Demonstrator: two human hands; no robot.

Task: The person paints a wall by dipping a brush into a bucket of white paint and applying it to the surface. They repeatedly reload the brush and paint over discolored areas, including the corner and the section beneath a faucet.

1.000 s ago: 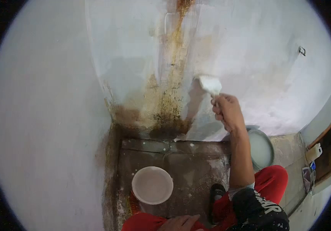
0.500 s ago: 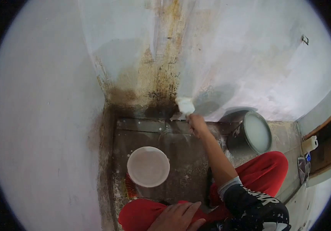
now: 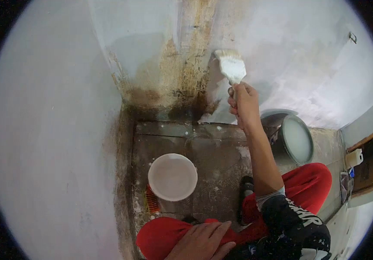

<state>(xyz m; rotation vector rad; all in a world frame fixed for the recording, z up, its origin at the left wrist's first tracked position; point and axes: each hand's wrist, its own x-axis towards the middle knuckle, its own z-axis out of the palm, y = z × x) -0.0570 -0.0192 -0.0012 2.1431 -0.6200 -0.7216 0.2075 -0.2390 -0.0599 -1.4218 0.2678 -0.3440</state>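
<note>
My right hand is closed round the handle of a wide paintbrush, white with paint. The bristles point up and lie against or very close to the wall, just right of a stained, peeling strip. Wet-looking white covers the wall around the brush. Resting on my knee in red trousers, my left hand holds nothing, its fingers stretched out. Between my legs and the wall stands a white bucket with pale liquid in it.
A bristled brush with orange and yellow bristles lies by the bucket. A dark tub of whitish liquid stands at the right by the wall. Farther right are a pale jug and a cloth. A metal hook sticks out of the wall.
My right hand has carried the paintbrush up the wall and slightly right, away from the floor edge. My left hand stays on my knee. The view has shifted a little.
</note>
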